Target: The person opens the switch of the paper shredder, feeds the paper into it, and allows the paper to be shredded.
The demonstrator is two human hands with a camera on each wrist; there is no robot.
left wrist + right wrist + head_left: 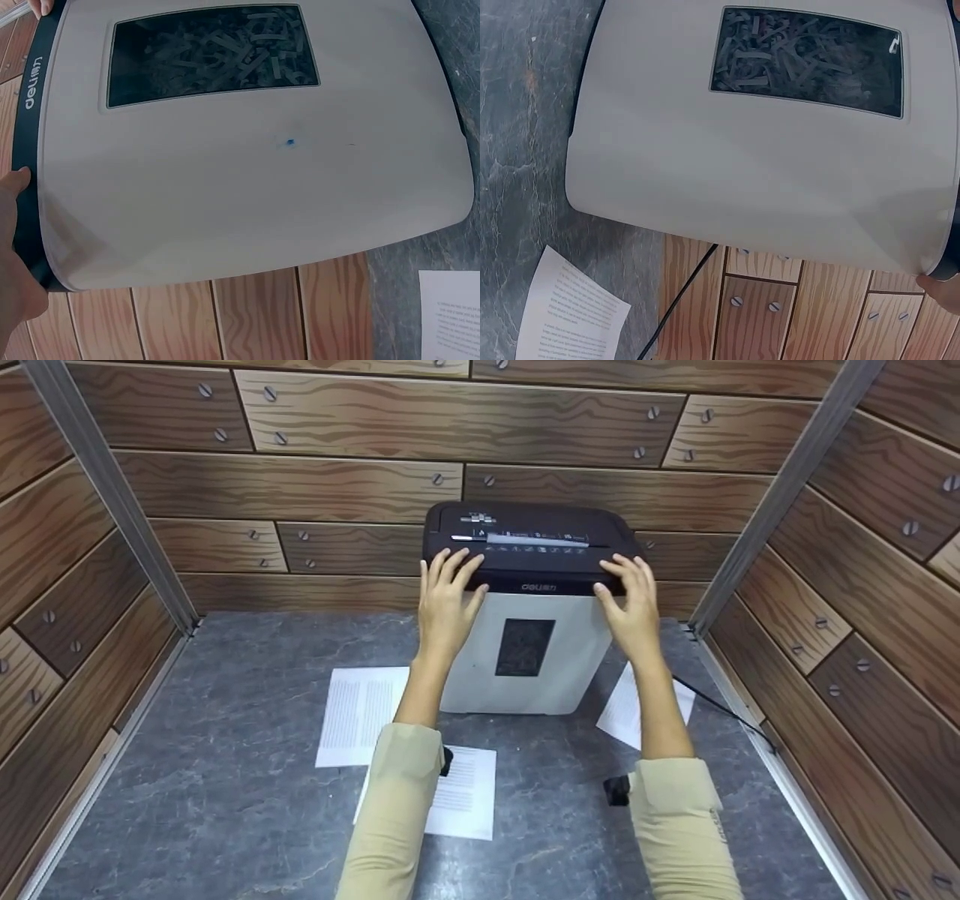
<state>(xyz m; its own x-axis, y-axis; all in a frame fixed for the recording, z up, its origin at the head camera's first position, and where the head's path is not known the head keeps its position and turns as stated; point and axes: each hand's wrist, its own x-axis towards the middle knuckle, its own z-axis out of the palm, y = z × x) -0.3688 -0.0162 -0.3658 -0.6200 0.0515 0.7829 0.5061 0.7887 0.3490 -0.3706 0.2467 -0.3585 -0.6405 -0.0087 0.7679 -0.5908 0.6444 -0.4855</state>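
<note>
A paper shredder with a dark top and a pale grey bin stands upright on the floor. Through the window in its front, shredded paper strips show. My left hand grips the top's front left corner, fingers above and thumb on the front band. At the opposite front corner, my right hand holds the top in the same way. A whitish strip, perhaps paper, lies along the feed slot. In the right wrist view only a small part of the right hand shows.
Printed sheets lie on the dark marbled floor: one left of the shredder, another in front, partly behind the left sleeve, and one to the right. A black cord runs toward the right wall. Wood-patterned walls enclose the space.
</note>
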